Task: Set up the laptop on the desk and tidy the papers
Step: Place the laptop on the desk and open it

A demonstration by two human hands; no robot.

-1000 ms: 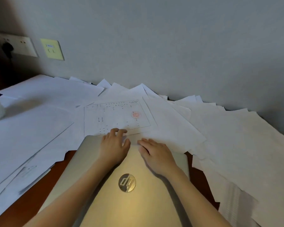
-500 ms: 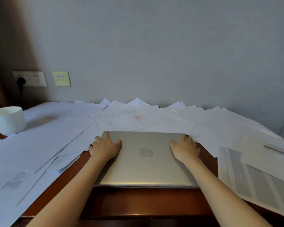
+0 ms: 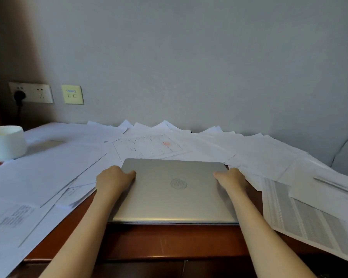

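Observation:
A closed silver laptop [image 3: 175,195] lies flat on the brown wooden desk [image 3: 161,241], lid logo facing up. My left hand [image 3: 113,180] grips its left edge near the far corner, thumb on the lid. My right hand [image 3: 232,178] grips the right edge the same way. Loose white papers [image 3: 54,165] cover the desk to the left, behind and to the right of the laptop. One sheet with a red stamp [image 3: 149,146] lies just behind the laptop.
A white bowl [image 3: 6,142] stands at the far left on the papers. Wall sockets [image 3: 31,93] with a black plug and a yellow switch plate [image 3: 72,94] sit on the grey wall. A printed table sheet [image 3: 307,219] overhangs the desk's front right edge.
The laptop went from tilted near me to flat on the desk. My hands slid from the lid's middle outward to its left and right edges. The view has pulled back.

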